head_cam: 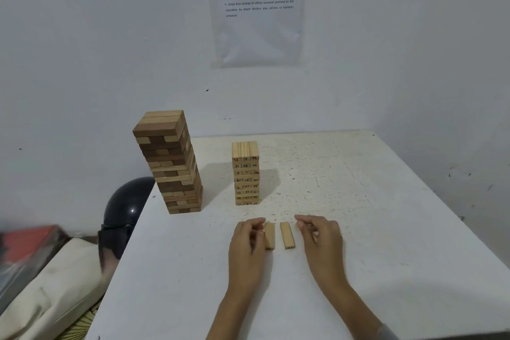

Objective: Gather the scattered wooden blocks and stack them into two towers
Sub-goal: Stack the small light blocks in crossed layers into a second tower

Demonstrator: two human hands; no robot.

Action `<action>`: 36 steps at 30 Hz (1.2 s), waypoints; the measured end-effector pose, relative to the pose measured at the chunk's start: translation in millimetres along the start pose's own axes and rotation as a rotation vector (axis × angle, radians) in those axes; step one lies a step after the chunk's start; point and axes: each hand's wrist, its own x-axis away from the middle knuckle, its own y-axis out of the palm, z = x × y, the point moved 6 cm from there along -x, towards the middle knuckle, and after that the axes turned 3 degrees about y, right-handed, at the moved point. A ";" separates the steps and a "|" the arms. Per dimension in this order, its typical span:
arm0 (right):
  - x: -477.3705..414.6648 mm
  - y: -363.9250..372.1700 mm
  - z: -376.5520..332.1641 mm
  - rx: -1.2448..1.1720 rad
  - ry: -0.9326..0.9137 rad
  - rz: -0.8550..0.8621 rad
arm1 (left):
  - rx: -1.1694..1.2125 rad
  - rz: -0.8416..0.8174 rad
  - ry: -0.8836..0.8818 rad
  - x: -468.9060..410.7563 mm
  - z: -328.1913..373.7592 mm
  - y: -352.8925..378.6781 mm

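Two towers stand on the white table (358, 270). The taller tower (168, 163), at the left rear, mixes dark and light wooden blocks. To its right is a shorter tower (245, 174) of pale numbered blocks. In front of it, two loose pale blocks lie flat side by side, one on the left (270, 236) and one on the right (287, 235). My left hand (247, 248) rests beside the left block, its loosely curled fingers against that block's side. My right hand (321, 240) lies to the right of the right block with a small gap, fingers loosely curled and holding nothing.
The tall tower stands close to the table's left edge. A dark round helmet (127, 207) and a beige cloth (55, 284) lie beyond that edge. The wall runs along the far edge, with a printed sheet (258, 8) taped to it.
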 end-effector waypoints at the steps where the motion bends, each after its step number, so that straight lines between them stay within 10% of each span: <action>1: 0.3 0.1 0.2 0.072 -0.021 0.033 | -0.006 -0.007 0.013 0.8 0.6 -0.9; 22: 17.2 16.4 -12.8 0.139 -0.230 -0.378 | -0.091 -0.038 0.119 1.8 -0.8 7.1; 36: 11.8 11.5 -6.7 0.043 -0.245 -0.226 | -0.092 -0.101 0.092 6.4 8.4 3.2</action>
